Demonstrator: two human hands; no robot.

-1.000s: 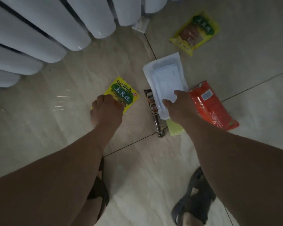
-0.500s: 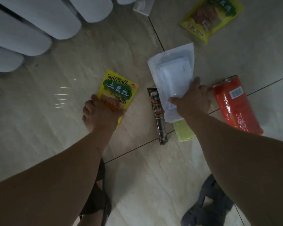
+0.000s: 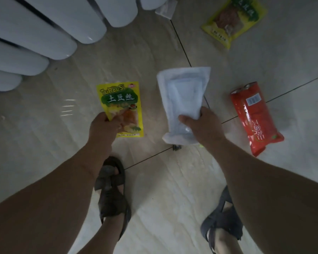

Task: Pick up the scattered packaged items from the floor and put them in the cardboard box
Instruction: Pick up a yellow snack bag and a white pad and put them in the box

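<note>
Tiled floor (image 3: 154,189): red packet (image 3: 253,118), radiator (image 3: 44,33) nearby.

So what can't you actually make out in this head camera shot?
- Cardboard box: nowhere in the head view.
- Dark stick packet: only its tip shows beneath the white pouch in the right hand.
- Far yellow packet: top cut by the frame edge, print blurred.
- Left hand: covers the yellow-green packet's lower corner.

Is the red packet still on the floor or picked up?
On the floor. The red packet lies flat on the tiles, right of the right hand, with neither hand touching it.
</note>
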